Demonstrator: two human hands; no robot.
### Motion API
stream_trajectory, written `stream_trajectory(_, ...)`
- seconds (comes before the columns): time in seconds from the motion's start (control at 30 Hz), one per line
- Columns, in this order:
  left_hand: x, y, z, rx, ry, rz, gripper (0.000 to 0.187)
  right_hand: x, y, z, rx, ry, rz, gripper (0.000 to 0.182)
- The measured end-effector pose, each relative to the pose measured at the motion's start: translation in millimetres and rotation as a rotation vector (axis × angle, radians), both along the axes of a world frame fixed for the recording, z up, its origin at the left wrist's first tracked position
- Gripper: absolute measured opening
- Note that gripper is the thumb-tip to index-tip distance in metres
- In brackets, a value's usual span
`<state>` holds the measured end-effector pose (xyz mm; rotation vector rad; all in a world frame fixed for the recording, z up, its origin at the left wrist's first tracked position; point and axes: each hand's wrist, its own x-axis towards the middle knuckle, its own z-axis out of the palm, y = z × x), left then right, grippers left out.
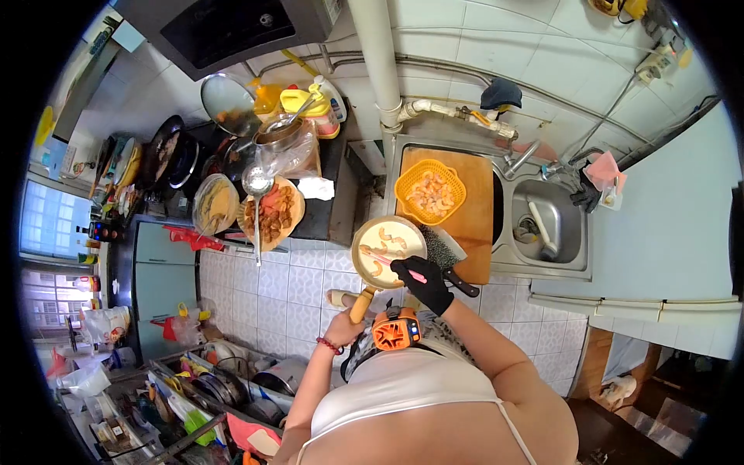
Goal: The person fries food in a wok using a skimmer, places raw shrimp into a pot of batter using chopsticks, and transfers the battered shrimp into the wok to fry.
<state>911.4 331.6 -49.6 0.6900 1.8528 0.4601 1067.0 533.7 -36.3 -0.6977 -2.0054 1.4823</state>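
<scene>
Beside you, the steel sink unit (573, 267) is stretching along the wall, with a dark-handled strainer-like item and a long pale piece lying in its basin. On its left side, the wooden cutting board (474, 194) is lying flat. In front of you, the round pan (362, 242) is hanging level near the board's left edge, overlapping its near corner from above; you cannot tell here whether the two are touching. The yellow basket (401, 186) is resting on the board's far half, holding a pile of peeled shrimp (432, 195). The knife (442, 252) is lying just right of the pan, its black handle jutting past the board's near edge.

Your left hand (341, 329) is closing firmly around the pan's handle, while a red bead bracelet (329, 346) is circling your wrist. Your right hand (425, 288), wearing a black glove, is curling its fingers around a slim pink utensil (380, 258), whose far end is reaching into the pan. Inside, several curved shrimp pieces (377, 269) are lying spaced apart on the pale surface.
</scene>
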Motion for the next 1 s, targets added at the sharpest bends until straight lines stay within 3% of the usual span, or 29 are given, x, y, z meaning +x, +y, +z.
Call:
stream_trajectory(0.03, 1, 0, 0, 0.011, 0.01, 0.002, 0.033, -3, -3, -4, 0.035, 0.081, -0.056, 0.014)
stream_trajectory(0.17, 4, 1, -1, 0.012, 0.03, 0.001, 0.033, 18, 6, 13, -0.143, -0.133, 0.026, 0.016)
stream_trajectory(0.3, 2, 1, -2, 0.042, 0.034, -0.017, 0.028, 41, 24, 5, -0.496, 0.15, -0.158, 0.018)
stream_trajectory(0.4, 1, 0, 0, 0.027, 0.021, -0.019, 0.026, 45, 53, 12, -0.223, 0.261, -0.424, 0.022)
stream_trajectory(0.47, -2, 1, -2, 0.012, 0.011, -0.02, 0.025, 52, 70, -2, -0.415, 0.348, -0.531, 0.027)
stream_trajectory(0.6, -3, 0, -3, -0.02, 0.014, -0.021, 0.024, 53, 101, -25, -0.285, 0.225, -0.602, 0.021)
stream_trajectory(0.63, -3, 1, -2, -0.033, 0.018, -0.02, 0.024, 48, 106, -34, -0.078, 0.272, -0.565, 0.012)
stream_trajectory(0.73, -4, 0, -5, -0.036, -0.001, -0.016, 0.025, 27, 107, -30, -0.034, 0.201, -0.522, 0.001)
stream_trajectory(0.77, -3, 0, -4, -0.041, 0.005, -0.012, 0.026, 18, 111, -32, 0.144, 0.296, -0.467, 0.009)
stream_trajectory(0.8, -4, 1, -4, -0.046, 0.012, -0.017, 0.026, 17, 116, -33, 0.171, 0.149, -0.369, 0.013)
stream_trajectory(0.87, -4, 1, -6, -0.056, 0.024, -0.023, 0.026, 4, 128, -34, 0.568, 0.049, -0.283, 0.012)
stream_trajectory(1.0, -3, 2, 0, -0.056, 0.021, -0.011, 0.027, -8, 140, -36, 0.579, -0.105, -0.164, 0.01)
